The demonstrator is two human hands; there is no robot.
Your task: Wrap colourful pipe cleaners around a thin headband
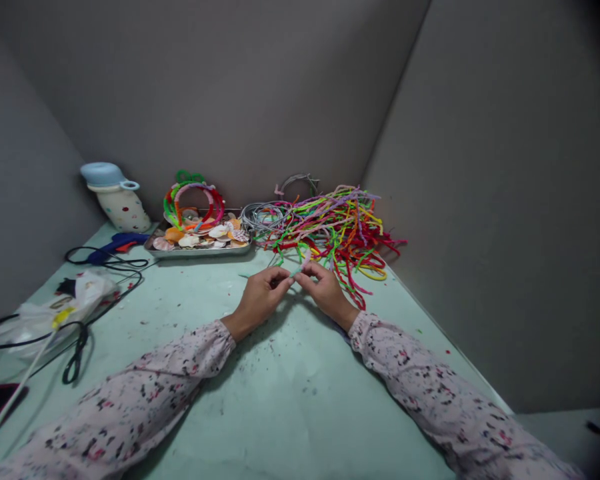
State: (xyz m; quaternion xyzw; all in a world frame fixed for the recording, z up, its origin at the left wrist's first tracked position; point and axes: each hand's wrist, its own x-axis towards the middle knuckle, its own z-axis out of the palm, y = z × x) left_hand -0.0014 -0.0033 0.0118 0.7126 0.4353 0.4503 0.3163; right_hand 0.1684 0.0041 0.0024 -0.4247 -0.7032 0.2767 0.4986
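Above the middle of the table, my left hand [261,295] and my right hand [329,293] meet fingertip to fingertip, both closed in a pinch. Between them is a pale teal pipe cleaner [295,273], its other end seeming to stick out left of my left hand. A pale pink pipe cleaner [307,257] rises from the fingertips of my right hand. Whether the two are twisted together is too small to tell. Just beyond my hands lies a tangled heap of colourful pipe cleaners [347,223], some strands reaching close to my right wrist.
Behind my hands, a metal tray [200,252] holds seashells [220,231] and fuzzy colourful rings [170,203]. Beside it lies coiled grey wire [265,217]. At left are a bottle [123,207], black cord [77,357] and a plastic bag [93,290]. Grey walls [480,200] enclose the table.
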